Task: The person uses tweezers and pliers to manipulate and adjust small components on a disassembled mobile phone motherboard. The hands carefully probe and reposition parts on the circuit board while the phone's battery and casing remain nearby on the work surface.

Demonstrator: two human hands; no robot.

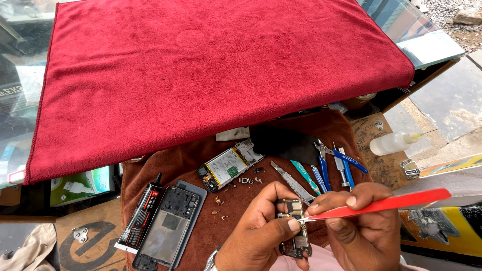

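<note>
**Both hands closed on a small circuit board and a red tool**

The left hand (261, 228) is curled shut around a small circuit board (296, 226), thumb pressed across its face and fingers wrapped behind, holding it upright just above the person's lap at the bottom edge of the view. The right hand (364, 226) is closed in a pinch on a long red tool (386, 205), probably tweezers, though the far end blurs; its pale tip touches the board near the left thumb.

The work surface is a brown cloth (201, 160), hemmed in at the top by a big red towel (211, 75) that overhangs it. On the cloth lie an opened phone with its battery showing (228, 165), a phone back frame (168, 226) beside a black glue tube (142, 213), loose small parts (246, 180), a utility knife (291, 183), and blue-handled pliers and screwdrivers (334, 168) just beyond the right hand. A squeeze bottle (391, 143) lies well apart at right.

Bare cloth shows between the back frame and the left hand.
</note>
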